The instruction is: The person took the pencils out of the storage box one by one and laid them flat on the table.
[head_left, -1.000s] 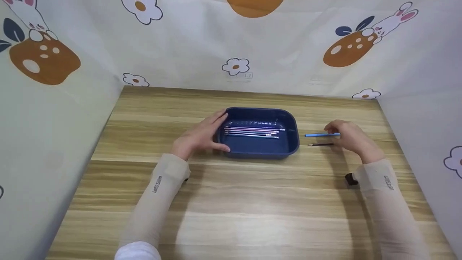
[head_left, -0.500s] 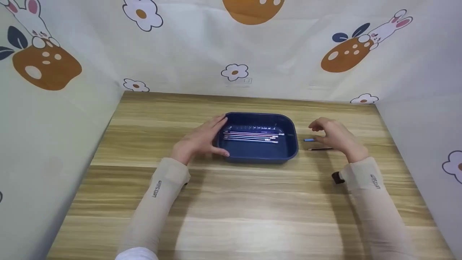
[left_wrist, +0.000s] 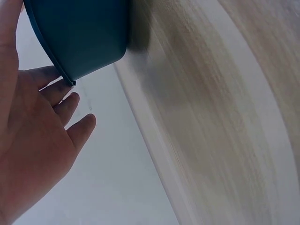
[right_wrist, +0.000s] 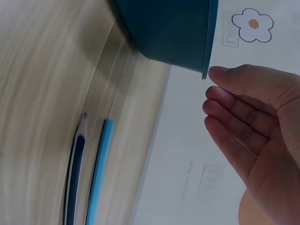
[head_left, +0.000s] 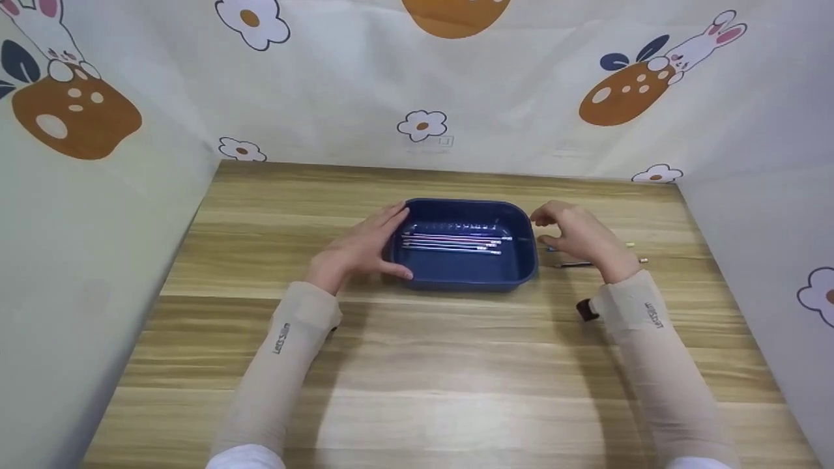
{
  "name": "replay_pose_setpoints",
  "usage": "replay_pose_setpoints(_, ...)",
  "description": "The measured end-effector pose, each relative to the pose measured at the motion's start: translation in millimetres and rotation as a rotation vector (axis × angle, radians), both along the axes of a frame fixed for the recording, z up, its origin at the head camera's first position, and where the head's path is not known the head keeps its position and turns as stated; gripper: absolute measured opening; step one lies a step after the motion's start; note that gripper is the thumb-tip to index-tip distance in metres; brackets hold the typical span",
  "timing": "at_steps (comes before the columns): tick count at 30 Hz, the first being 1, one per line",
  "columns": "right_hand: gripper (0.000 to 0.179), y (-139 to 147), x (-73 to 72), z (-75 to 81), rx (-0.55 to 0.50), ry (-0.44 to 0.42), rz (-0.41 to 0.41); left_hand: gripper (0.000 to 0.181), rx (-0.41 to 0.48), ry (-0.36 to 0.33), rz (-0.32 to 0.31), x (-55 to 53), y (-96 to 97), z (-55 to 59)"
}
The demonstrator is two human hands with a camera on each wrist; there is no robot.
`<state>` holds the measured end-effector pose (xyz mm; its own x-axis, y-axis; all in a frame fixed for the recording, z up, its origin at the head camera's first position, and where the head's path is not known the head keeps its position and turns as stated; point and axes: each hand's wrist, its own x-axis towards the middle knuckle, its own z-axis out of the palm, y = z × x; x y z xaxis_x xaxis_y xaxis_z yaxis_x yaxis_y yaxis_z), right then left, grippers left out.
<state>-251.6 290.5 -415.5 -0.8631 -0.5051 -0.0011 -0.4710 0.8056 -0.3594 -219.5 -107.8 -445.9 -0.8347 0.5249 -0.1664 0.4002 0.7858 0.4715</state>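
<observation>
A dark blue rectangular tub [head_left: 466, 286] stands on the wooden table with several pencils [head_left: 449, 246] lying side by side on its floor. At its left end is my left hand [head_left: 355, 257], fingers and thumb spread along the rim corners; in the left wrist view, fingertips touch the rim. My right hand [head_left: 573, 234] hovers at the right end, fingers loosely bent, holding nothing. The thumb tip is right by the rim corner in the right wrist view. Below that hand lie a dark sharpened pencil [right_wrist: 74, 180] and a light blue stick [right_wrist: 97, 173] with a flat end.
Around the table [head_left: 417, 365] hang pale sheets [head_left: 339, 98] printed with flowers, rabbits and orange fruit, at the back and both sides. A small black device [head_left: 587, 310] sits under the right wrist.
My right hand has moved left from over the blue stick and dark pencil to the tub's right rim; both still lie on the table. My left hand stays at the tub's left end.
</observation>
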Motion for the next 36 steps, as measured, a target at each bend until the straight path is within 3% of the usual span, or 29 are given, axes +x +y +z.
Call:
replay_pose_setpoints(18,0.035,-35.0,-1.5,-0.3,-0.056,-0.008,0.058,0.128,-0.016,0.013,0.011,-0.8,0.3,0.4)
replay_pose_setpoints(36,0.034,-65.2,0.4,-17.9,-0.1,0.002,0.151,0.125,-0.036,0.024,0.011,-0.1,0.5,0.7)
